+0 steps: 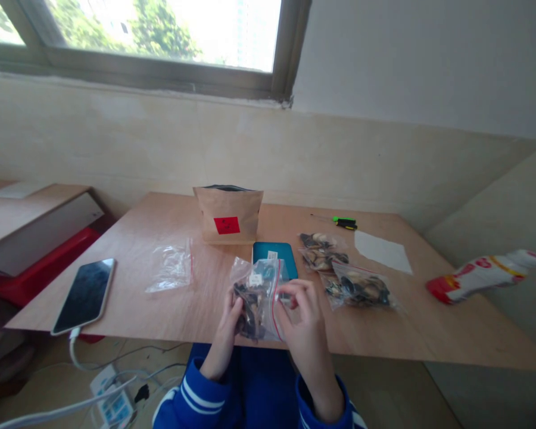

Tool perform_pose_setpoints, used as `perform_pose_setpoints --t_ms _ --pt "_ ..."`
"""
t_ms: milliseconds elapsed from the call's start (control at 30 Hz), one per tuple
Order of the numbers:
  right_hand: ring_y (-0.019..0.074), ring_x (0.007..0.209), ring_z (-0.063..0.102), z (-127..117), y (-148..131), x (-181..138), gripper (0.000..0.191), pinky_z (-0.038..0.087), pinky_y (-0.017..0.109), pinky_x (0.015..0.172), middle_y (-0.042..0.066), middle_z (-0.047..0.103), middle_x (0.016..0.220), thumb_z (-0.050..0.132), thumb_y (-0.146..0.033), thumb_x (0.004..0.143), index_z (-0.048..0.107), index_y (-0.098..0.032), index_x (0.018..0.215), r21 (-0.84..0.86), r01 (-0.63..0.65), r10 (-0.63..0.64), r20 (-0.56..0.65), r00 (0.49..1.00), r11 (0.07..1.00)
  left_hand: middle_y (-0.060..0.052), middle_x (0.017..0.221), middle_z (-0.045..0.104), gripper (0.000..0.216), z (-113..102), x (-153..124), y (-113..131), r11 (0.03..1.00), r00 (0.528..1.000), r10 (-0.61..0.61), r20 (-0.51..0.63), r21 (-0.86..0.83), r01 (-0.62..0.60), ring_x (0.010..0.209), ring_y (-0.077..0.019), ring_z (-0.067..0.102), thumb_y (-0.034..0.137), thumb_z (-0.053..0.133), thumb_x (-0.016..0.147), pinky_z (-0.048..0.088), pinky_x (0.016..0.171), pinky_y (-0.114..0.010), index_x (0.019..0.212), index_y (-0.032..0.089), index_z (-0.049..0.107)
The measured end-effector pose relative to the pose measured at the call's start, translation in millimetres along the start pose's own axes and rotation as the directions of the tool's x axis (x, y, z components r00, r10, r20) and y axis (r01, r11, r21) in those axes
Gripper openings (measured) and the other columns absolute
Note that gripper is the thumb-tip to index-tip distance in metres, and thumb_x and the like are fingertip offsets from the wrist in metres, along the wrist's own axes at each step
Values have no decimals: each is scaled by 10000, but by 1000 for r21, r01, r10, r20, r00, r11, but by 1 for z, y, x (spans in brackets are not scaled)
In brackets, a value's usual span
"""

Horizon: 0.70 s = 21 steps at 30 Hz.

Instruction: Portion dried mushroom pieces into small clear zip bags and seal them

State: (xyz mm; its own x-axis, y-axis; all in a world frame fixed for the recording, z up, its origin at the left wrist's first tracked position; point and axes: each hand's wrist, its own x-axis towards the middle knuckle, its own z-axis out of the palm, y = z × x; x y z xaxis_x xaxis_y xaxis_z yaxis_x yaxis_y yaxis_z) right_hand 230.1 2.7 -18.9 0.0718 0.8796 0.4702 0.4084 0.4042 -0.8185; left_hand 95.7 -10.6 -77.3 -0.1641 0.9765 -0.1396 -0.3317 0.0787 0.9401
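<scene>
A clear zip-lock bag (pixel 250 310) with dark, dried-looking pieces inside is between my hands at the table's front edge. My left hand (pixel 230 314) grips its filled side, thumb on the front. At the red-lined zip strip, my right hand (pixel 304 310) pinches the bag's edge. Just behind the bag lies a flat blue device (pixel 282 255), partly covered by the plastic. Beyond it stands a brown paper pouch (pixel 227 208) with a red label, its top open. To the right, several filled zip-lock bags (pixel 361 287) lie in a loose group.
Clear empty plastic bags (pixel 172 265) lie at left, beside a phone (pixel 86 295) on a white charging cable. Screwdrivers (pixel 345 222) and white paper (pixel 383 250) are at back right. A red-and-white bottle (pixel 482 275) lies at far right. A power strip (pixel 112 396) sits on the floor.
</scene>
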Motion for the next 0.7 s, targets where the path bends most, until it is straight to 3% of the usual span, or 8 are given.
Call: perform_pose_setpoints --t_ms 67,200,333,433,533,600,700 --pt "195 898 607 5 -4 -3 136 534 322 794 66 609 952 536 -182 860 643 -230 930 18 15 -17 119 993 1000 -75 1351 558 506 -2 -2 2 994 997 75 -28 77 -73 1285 -223 500 543 477 878 449 1037 -363 1282 239 488" --pt "234 1087 596 24 0 -6 328 489 388 969 93 622 1154 576 -263 873 579 -224 1199 117 -81 50 247 968 990 -89 1292 600 516 -3 -7 8 964 983 165 -77 225 -144 1256 -237 520 564 436 893 469 1009 -356 1264 217 524" --pt "226 1103 612 40 14 -9 339 484 385 989 80 635 1189 569 -306 883 582 -230 1214 205 -151 56 404 913 967 -103 1316 589 526 -6 -8 8 921 973 198 -122 364 -142 1259 -212 521 557 379 920 395 1069 -353 1286 196 486" --pt "239 1129 601 46 21 -12 314 476 396 1001 92 637 1180 585 -313 867 631 -219 1164 176 -139 62 384 921 975 -113 1244 639 499 -9 -7 9 893 975 199 -102 428 -138 1167 -213 595 537 369 931 436 1010 -356 1255 181 498" --pt "254 1119 599 47 21 -14 282 472 425 1001 101 641 1168 577 -286 862 675 -224 1118 112 -97 53 343 938 989 -98 1055 713 504 -11 -7 12 868 985 148 -91 488 -86 936 -221 691 550 334 933 516 832 -344 1216 177 522" --pt "253 1110 600 47 18 -15 260 464 435 1011 96 648 1159 569 -255 859 685 -229 1091 101 -78 39 346 937 992 -84 902 729 511 -11 -7 14 852 984 125 -129 522 -40 799 -231 703 566 321 927 525 731 -342 1156 173 553" --pt "251 1081 609 47 14 -16 247 476 441 997 103 653 1133 559 -242 859 657 -209 1083 107 -110 61 380 923 988 -81 839 722 478 -11 -7 15 841 972 142 -185 541 -20 779 -247 701 566 331 920 516 689 -341 1035 183 591"
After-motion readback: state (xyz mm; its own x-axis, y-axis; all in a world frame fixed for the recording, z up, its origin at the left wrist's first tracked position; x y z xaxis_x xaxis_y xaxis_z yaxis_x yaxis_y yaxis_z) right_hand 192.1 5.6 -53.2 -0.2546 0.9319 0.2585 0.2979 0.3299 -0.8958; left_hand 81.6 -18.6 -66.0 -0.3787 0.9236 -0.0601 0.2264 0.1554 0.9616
